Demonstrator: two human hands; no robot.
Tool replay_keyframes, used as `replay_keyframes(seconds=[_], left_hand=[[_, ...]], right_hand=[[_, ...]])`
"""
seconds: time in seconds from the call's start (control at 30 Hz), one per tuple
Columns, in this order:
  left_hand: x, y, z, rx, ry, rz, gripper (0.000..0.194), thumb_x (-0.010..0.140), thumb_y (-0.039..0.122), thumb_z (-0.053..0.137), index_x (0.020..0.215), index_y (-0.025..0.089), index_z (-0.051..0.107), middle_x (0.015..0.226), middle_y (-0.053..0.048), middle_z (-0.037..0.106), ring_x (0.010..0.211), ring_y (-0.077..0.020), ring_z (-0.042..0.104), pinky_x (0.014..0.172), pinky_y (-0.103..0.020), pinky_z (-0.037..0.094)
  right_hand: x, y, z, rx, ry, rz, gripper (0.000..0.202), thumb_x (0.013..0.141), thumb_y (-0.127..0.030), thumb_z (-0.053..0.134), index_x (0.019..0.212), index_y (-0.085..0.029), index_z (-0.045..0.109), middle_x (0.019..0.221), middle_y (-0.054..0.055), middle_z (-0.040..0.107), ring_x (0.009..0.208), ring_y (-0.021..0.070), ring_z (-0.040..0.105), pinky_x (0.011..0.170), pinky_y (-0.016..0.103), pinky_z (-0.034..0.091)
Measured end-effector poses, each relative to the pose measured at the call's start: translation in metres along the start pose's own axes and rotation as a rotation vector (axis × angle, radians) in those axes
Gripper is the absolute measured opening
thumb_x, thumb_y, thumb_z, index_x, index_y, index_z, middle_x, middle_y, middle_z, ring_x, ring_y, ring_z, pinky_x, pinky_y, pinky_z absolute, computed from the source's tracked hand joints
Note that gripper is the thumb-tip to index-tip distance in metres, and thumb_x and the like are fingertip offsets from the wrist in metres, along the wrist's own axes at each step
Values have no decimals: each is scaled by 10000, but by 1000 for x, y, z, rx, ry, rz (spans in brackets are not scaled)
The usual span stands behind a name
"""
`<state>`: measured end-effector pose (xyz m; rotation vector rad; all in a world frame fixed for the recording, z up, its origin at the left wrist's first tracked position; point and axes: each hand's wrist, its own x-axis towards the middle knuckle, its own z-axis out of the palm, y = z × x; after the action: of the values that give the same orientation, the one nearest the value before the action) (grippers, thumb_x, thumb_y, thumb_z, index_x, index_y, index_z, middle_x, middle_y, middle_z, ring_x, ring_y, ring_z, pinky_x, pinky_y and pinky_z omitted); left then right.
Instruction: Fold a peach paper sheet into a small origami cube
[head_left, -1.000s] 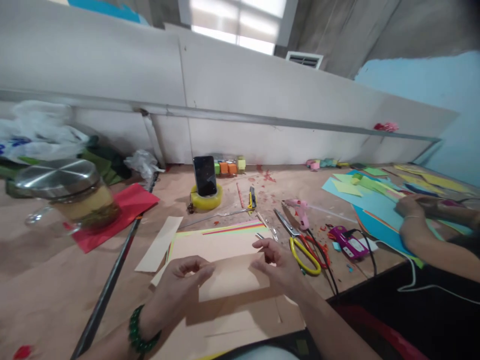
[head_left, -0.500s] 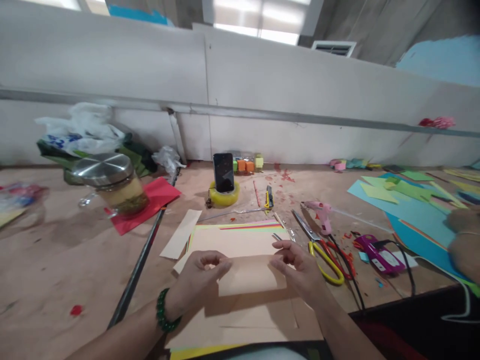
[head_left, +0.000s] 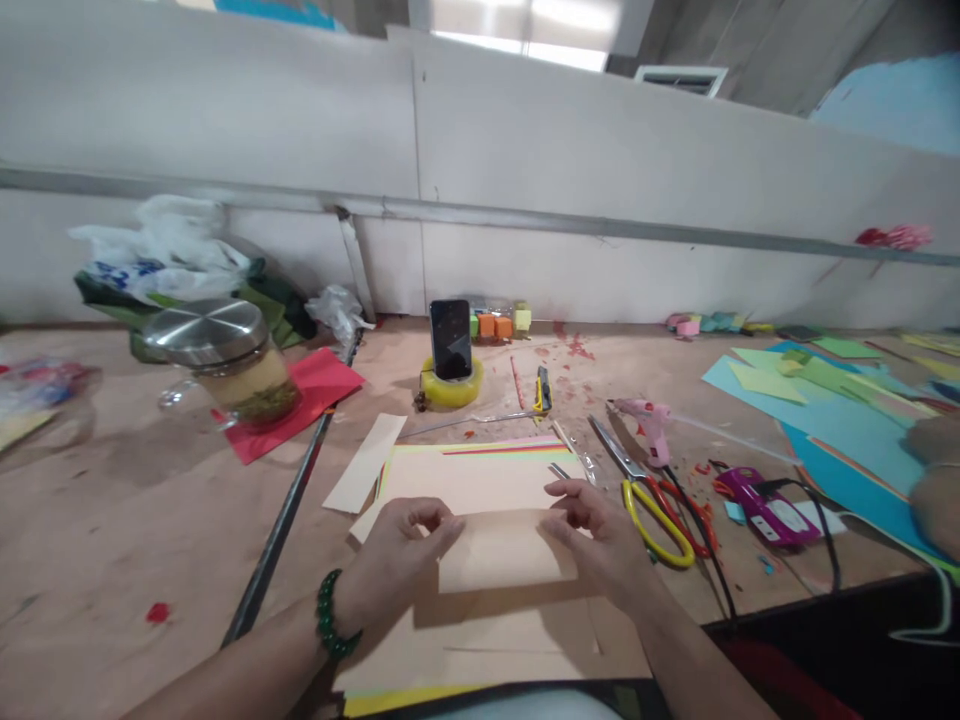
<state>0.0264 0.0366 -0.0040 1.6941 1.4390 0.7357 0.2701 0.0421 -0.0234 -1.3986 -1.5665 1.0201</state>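
Note:
Between my two hands is a peach-coloured strip of paper (head_left: 506,552), curved along its upper edge. My left hand (head_left: 409,550), above a green bead bracelet (head_left: 330,615), pinches the strip's left upper corner between thumb and fingers. At the right upper corner, my right hand (head_left: 592,535) holds it the same way. Beneath both hands lies a stack of coloured paper sheets (head_left: 472,480) with a peach sheet on top. A narrow cut strip (head_left: 365,465) rests at the stack's left.
Scissors (head_left: 651,505), a pink glue gun (head_left: 651,428) and a purple power strip (head_left: 769,508) lie to the right. Behind the stack are a utility knife (head_left: 542,390) and a phone (head_left: 451,340) on yellow tape (head_left: 450,385). A glass mug (head_left: 247,380) stands left. Another person's hand (head_left: 937,490) shows far right.
The view has shifted slightly, moving the background a little. Both hands keep the same hold on the paper strip.

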Motion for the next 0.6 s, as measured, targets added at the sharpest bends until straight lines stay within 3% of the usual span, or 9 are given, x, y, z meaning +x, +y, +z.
replay_keyframes(seconds=[0.13, 0.23, 0.37, 0.47, 0.6], left_hand=[[3, 2, 3, 516, -36, 135, 272, 783, 191, 439, 511, 191, 455, 533, -8, 527, 587, -172, 500, 635, -313, 350], [4, 5, 5, 737, -131, 140, 270, 804, 134, 421, 552, 186, 504, 614, -44, 595, 685, -217, 548, 705, -365, 360], [4, 7, 5, 808, -149, 136, 211, 837, 147, 447, 698, 166, 604, 756, -83, 640, 802, -267, 564, 752, -407, 382], [5, 3, 3, 751, -113, 285, 180, 853, 118, 473, 935, 159, 627, 964, -109, 639, 938, -284, 544, 805, -410, 396], [10, 2, -2, 672, -409, 557, 241, 858, 40, 444, 903, 197, 621, 995, -62, 639, 936, -219, 554, 830, -347, 393]], right_hand=[[1, 3, 6, -100, -98, 4, 247, 767, -323, 599, 961, -171, 609, 613, -35, 551, 572, 122, 486, 545, 235, 398], [1, 8, 11, -170, -179, -8, 237, 807, -290, 554, 1006, -169, 597, 601, -50, 513, 545, 109, 452, 518, 219, 377], [0, 11, 16, -302, -203, -97, 228, 834, -217, 513, 1048, -179, 584, 609, -50, 532, 541, 108, 473, 534, 220, 397], [-1, 8, 17, -423, -163, -193, 210, 859, -205, 509, 1048, -177, 594, 706, -2, 604, 612, 135, 543, 581, 247, 452], [2, 5, 14, -575, -122, -415, 166, 883, -163, 525, 1009, -174, 632, 990, 103, 656, 936, 214, 589, 793, 341, 503]])
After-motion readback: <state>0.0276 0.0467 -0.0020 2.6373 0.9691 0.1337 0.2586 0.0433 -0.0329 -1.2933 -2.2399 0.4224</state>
